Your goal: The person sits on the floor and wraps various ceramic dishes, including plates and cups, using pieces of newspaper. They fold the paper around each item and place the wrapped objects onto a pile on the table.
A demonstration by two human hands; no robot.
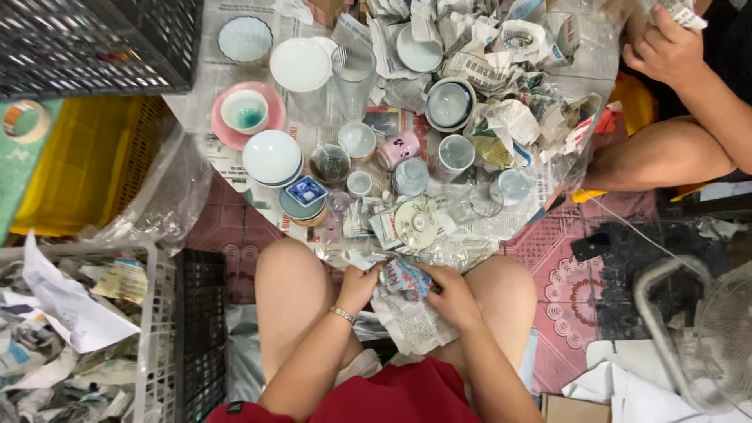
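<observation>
My left hand (359, 283) and my right hand (450, 294) meet over my lap, both gripping a small blue-and-white patterned object (406, 278) half wrapped in newspaper (411, 321). The newspaper sheet hangs down between my knees. Just beyond my hands, on the paper-covered floor, lie a round disc-like plate (416, 222), a small square blue dish (305, 190) stacked on a bowl, and a white bowl (272, 157).
Many cups, bowls and glasses stand on newspaper ahead, with a pink plate (229, 129) holding a bowl. Another person's hand (664, 48) holds crumpled paper at top right. A yellow crate (86, 160), a black crate (94, 43), a paper-filled basket (74, 337) and a fan (724, 345) surround me.
</observation>
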